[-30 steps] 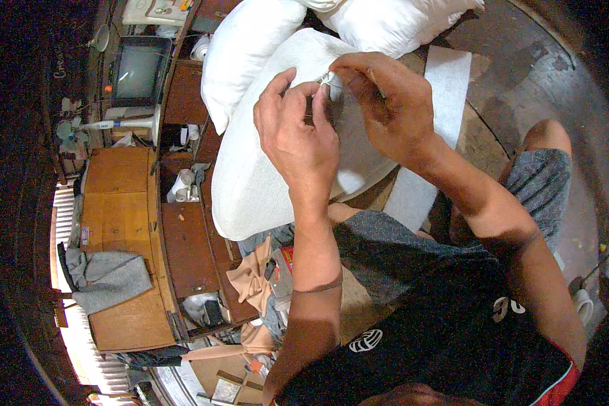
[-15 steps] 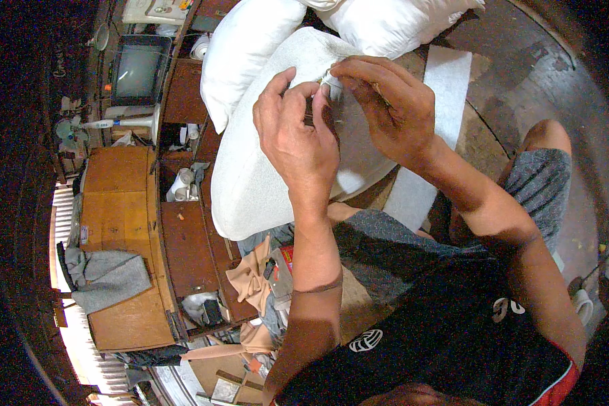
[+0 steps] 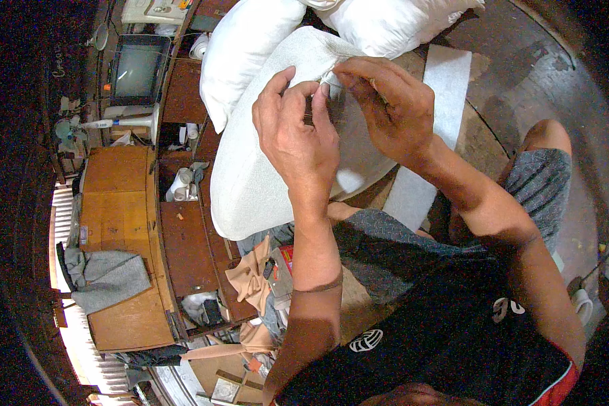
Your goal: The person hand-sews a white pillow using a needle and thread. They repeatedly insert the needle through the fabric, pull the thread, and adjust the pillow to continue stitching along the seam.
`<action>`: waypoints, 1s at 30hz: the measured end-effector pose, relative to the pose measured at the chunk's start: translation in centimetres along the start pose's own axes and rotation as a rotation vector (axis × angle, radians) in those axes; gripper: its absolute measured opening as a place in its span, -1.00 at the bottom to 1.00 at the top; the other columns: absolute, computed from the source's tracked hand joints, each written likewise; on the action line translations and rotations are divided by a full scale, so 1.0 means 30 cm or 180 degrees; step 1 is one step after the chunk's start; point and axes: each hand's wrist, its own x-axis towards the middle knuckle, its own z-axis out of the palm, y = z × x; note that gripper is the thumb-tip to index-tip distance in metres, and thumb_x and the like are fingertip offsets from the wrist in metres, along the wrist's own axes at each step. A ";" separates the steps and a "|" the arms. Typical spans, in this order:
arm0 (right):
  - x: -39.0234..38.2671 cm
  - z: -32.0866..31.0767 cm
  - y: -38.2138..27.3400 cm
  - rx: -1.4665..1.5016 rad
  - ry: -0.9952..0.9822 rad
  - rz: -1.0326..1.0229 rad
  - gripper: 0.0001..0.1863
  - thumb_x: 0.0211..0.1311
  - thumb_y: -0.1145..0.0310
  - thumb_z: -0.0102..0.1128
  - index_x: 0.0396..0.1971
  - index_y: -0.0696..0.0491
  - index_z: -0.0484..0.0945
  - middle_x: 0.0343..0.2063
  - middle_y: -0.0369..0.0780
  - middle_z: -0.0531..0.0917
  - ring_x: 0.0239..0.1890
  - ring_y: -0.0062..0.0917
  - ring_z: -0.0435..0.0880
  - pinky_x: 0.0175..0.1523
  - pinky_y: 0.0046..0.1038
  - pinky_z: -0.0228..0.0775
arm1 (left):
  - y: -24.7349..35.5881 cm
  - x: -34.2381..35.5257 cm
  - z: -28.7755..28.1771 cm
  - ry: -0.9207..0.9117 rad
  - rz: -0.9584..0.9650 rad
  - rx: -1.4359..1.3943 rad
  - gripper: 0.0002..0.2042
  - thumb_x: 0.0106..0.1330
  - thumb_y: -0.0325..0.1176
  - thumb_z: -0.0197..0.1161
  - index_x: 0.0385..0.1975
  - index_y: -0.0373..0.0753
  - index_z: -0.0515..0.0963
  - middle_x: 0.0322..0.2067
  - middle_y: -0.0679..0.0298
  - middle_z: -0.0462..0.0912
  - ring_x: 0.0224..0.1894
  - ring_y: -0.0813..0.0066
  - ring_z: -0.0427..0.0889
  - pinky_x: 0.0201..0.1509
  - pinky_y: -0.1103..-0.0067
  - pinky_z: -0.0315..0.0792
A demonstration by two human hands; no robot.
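A plump pale grey cushion (image 3: 250, 183) lies in front of me, against my lower leg. At its far edge, the thumb and index finger of my left hand (image 3: 296, 135) pinch the gathered seam, while the other fingers are bent over the cover. My right hand (image 3: 396, 111) is just to the right, its thumb and fingertips closed together beside that seam. Whatever sits between the right fingertips is too small to make out. Part of the cushion is in the shadow of my hands.
Two white pillows (image 3: 247, 54) (image 3: 389, 27) lie beyond the cushion. A pale fabric strip (image 3: 446, 95) stretches along the floor at right. Leftward are a wooden cabinet (image 3: 118, 203), a boxy television (image 3: 141, 71), a draped grey cloth (image 3: 111, 276) and peach cloth scraps (image 3: 250, 274).
The fingertips of my right hand have shifted very slightly to the right at the seam. My left hand keeps its pinch, and the cushion stays in place.
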 end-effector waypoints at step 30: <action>0.033 -0.002 0.002 0.0457 -0.0340 0.0752 -0.85 0.44 0.55 0.20 -0.08 0.22 0.66 -0.21 -0.19 0.78 -0.13 -0.59 0.73 0.01 -0.54 0.54 | -0.015 0.001 -0.009 -0.0066 -0.0024 0.0015 -0.91 0.22 -0.44 0.43 -0.33 -0.26 0.70 0.02 0.09 0.67 0.04 0.08 0.60 0.15 0.29 0.47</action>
